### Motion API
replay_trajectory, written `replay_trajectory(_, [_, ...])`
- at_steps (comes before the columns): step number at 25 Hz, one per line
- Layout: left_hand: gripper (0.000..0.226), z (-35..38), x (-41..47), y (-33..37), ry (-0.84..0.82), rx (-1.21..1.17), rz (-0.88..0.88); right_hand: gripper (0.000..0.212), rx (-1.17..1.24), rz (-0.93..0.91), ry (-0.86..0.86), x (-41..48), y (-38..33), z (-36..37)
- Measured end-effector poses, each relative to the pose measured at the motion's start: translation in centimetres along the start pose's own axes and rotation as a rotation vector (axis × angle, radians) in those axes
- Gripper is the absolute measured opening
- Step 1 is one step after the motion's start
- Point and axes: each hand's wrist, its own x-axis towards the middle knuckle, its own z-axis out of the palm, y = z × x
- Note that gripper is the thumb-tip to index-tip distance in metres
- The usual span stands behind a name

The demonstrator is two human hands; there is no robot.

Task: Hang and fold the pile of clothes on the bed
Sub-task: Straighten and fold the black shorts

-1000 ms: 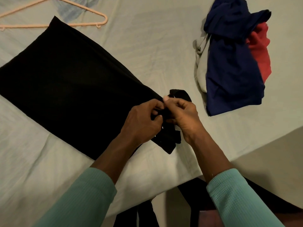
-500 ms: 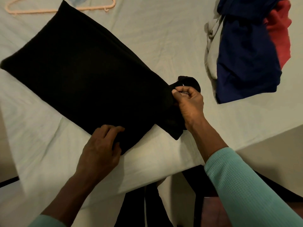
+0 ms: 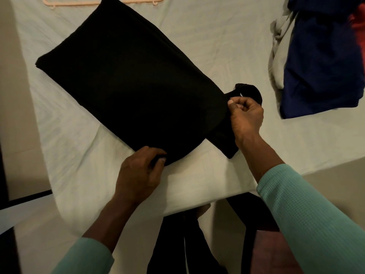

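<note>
Left hand (image 3: pixel 138 175) moved to black garment (image 3: pixel 128 76) edge; right hand (image 3: pixel 245 115) pinches.

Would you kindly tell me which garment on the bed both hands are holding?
The black garment, laid flat; the blue one, red one and grey one lie heaped, untouched, at the right.

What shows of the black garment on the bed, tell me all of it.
The black garment is plain, matte fabric, folded flat and lying diagonally on the pale bedsheet. A narrow strap loop sticks out at its right end. The left hand grips its near edge; the right hand pinches it beside the strap.
</note>
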Motion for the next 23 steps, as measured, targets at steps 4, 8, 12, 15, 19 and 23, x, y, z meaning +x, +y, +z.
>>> replay_trajectory(4, [0.014, -1.5, 0.3, 1.4, 0.203, -0.388, -0.365, 0.006, 0.008, -0.021, 0.029, -0.1, 0.2, 0.2])
replay_trajectory(8, [0.019, -2.3, 1.2, 2.4, 0.241, -0.942, -0.668, 0.007, 0.021, -0.016, 0.019, -0.2, 0.1, 0.2])
replay_trajectory(12, [0.034, -3.1, 2.1, 2.4, 0.224, -0.921, -0.546, 0.006, 0.027, 0.000, 0.020, -0.1, 0.0, 0.1])
replay_trajectory(15, [0.029, -3.6, 3.2, 2.1, 0.156, -0.398, -0.384, 0.005, 0.028, -0.001, 0.034, -0.1, 0.0, 0.3])
replay_trajectory(19, [0.011, -5.0, 5.1, 2.7, 0.173, -0.530, -0.444, 0.005, 0.028, 0.004, 0.036, -0.1, 0.0, 0.4])
replay_trajectory(23, [0.014, -6.7, 6.8, 4.1, 0.183, -0.550, -0.335, 0.006, 0.026, 0.013, 0.030, -0.1, -0.1, 0.4])
